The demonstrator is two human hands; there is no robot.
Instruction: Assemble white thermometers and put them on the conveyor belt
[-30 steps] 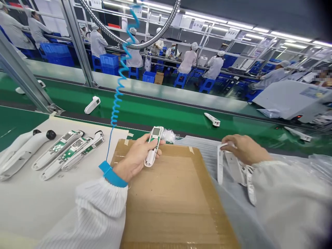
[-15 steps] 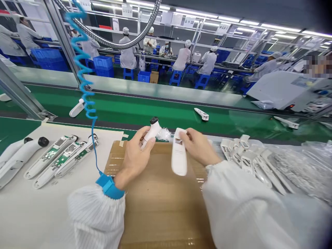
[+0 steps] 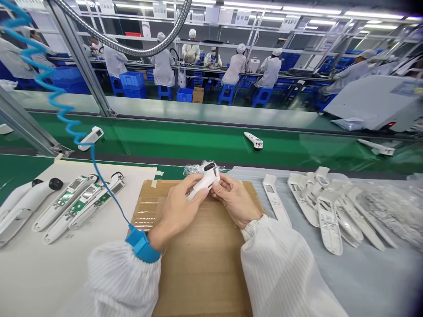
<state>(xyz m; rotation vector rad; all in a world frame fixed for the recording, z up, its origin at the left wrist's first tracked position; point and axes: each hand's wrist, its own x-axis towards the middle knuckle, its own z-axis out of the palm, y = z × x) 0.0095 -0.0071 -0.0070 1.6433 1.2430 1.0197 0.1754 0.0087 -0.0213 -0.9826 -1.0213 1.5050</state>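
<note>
Left hand (image 3: 178, 207) and right hand (image 3: 235, 198) share one white plastic casing (image 3: 207, 177)
Both pinch it in their fingertips, low over the cardboard sheet (image 3: 198, 273) (a close, steady grip suits this).

Straight past my left hand (image 3: 176, 207), a wide green conveyor belt (image 3: 172, 140) runs across the view, with a brushed-metal upright (image 3: 77, 57) rising left of that hand. Farther off I see another line: people in white coveralls (image 3: 235, 70), blue plastic stools (image 3: 259, 100) and stacked blue plastic crates (image 3: 133, 81). Long white strip lights (image 3: 310, 9) run overhead, white notices (image 3: 243, 17) hang along the far rail, and a pale grey machine housing (image 3: 373, 103) sits well right of the hand.
</note>
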